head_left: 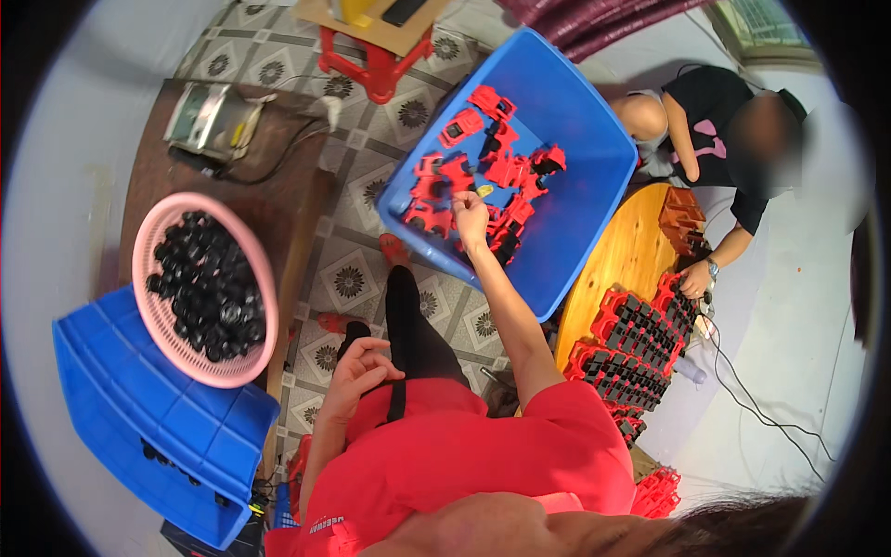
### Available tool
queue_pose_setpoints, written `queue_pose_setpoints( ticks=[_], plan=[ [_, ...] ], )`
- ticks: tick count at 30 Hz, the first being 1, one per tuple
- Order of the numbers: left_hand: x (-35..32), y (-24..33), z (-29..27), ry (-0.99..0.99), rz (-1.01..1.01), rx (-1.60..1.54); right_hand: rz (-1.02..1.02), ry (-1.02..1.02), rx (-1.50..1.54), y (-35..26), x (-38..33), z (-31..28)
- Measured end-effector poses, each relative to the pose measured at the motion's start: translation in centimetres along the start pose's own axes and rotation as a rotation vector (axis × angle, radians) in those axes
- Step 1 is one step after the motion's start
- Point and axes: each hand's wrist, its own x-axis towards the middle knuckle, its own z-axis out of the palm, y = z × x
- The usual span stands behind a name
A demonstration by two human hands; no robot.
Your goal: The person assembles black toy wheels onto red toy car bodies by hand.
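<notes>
My right hand point(471, 221) reaches into a large blue plastic bin point(585, 102), its fingers drawn together at a red toy vehicle body point(455, 174). What it grips, if anything, is too small to make out. A small yellow piece point(484, 190) shows beside the fingertips. More red and black toy vehicle parts point(509, 169) lie loosely around the hand on the bin's bottom. At my waist, my left hand point(357, 373) hovers with its fingers apart and nothing in it.
On the left, a pink basket point(269, 325) holds many black round parts, near an upturned-looking blue container point(139, 371). A metal device point(206, 121) rests on a brown table point(153, 172). At right, a co-worker point(710, 121) touches rows of red-black parts point(631, 343) by a wooden table point(622, 246).
</notes>
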Motion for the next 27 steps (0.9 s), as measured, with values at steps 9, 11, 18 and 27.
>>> queue_pose_setpoints(
  ticks=[9, 11, 18, 27],
  plan=[
    [11.4, -2.8, 2.2, 0.214, -0.162, 0.108, 0.135, 0.246, -0.703, 11.4, 15.7, -4.1],
    [12.6, -3.4, 2.0, 0.251, -0.18, 0.116, 0.375, 0.012, -0.549, 12.6, 18.2, -4.4],
    [16.2, -5.2, 3.2, 0.351, -0.245, 0.172, 0.399, -0.221, -0.831, 16.4, 20.7, -1.7],
    [15.9, -3.2, 5.1, 0.32, -0.222, 0.264, -0.15, 0.275, -0.508, 13.7, 14.2, -7.9]
  ],
)
